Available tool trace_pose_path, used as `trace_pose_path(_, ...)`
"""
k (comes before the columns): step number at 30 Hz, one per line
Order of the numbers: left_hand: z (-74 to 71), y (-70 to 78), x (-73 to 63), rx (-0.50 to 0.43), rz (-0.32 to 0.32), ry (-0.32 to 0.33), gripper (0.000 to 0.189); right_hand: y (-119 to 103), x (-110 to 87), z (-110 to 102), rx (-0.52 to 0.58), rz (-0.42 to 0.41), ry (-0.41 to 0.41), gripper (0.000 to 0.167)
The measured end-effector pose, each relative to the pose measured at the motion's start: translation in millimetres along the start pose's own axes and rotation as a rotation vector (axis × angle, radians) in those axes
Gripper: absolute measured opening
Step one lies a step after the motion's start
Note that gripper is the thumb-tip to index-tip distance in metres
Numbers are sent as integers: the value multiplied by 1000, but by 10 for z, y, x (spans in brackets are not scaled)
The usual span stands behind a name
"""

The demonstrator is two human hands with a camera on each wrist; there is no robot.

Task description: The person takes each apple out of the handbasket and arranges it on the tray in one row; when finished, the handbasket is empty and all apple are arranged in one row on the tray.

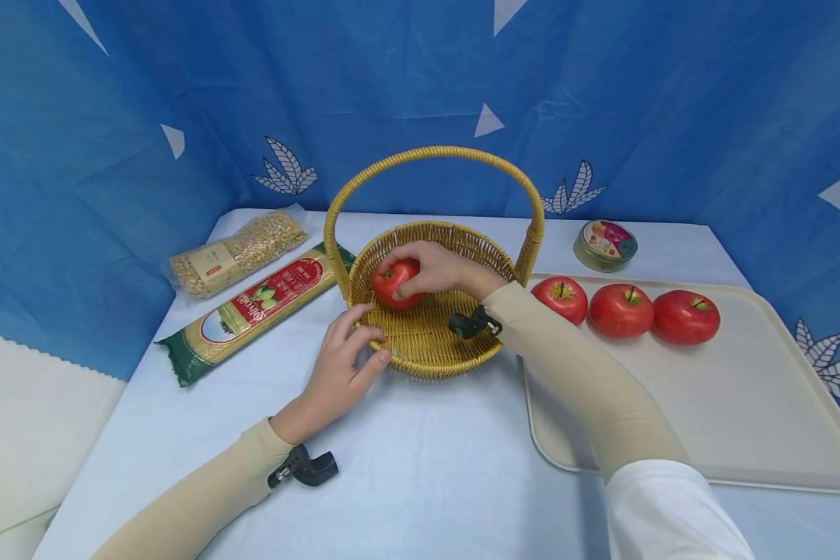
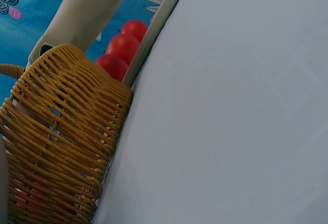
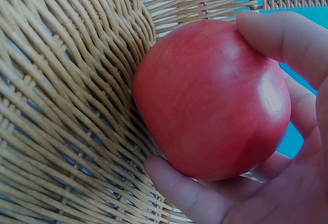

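Inside the wicker basket (image 1: 430, 362), my right hand (image 1: 430, 268) grips a red apple (image 1: 397, 286) near the basket's left wall. The right wrist view shows the thumb and fingers curled around the apple (image 3: 210, 101), close to the woven wicker (image 3: 77, 101). My left hand (image 1: 343, 365) is at the basket's front left rim, its fingers relaxed and holding nothing. Whether those fingertips touch the rim is hard to tell. In the left wrist view the basket's woven side (image 2: 66, 131) shows, with glimpses of red through its gaps.
Three red apples (image 1: 621, 311) sit in a row along the far left part of a beige tray (image 1: 777, 420). A round tin (image 1: 605, 246) stands behind it. Left of the basket lie a spaghetti packet (image 1: 259, 307) and a bag of corn kernels (image 1: 238, 250).
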State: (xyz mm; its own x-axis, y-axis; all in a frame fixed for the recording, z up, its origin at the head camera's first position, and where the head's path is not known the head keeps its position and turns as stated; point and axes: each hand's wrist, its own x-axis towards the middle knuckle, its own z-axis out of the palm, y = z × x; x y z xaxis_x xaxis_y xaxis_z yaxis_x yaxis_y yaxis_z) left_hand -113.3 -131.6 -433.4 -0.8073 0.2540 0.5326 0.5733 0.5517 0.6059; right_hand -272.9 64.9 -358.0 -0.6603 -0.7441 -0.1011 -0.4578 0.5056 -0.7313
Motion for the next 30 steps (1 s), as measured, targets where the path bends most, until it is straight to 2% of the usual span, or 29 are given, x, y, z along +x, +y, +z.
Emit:
trace_pose_path(9, 15, 1, 9, 0, 14, 4, 66, -8, -31, -28, -4, 5, 17, 47)
trace_pose_path(19, 9, 0, -15, 0, -3, 2, 67, -101, -127, -99, -90, -30, 34, 47)
trace_pose_path(24, 10, -6, -20, -6, -2, 5, 65, -189, -291, -166, -132, -34, 54, 50)
trace_pose_path(30, 10, -4, -12, -9, -6, 4, 65, -309, -633, -276, -146, -46, 107, 48)
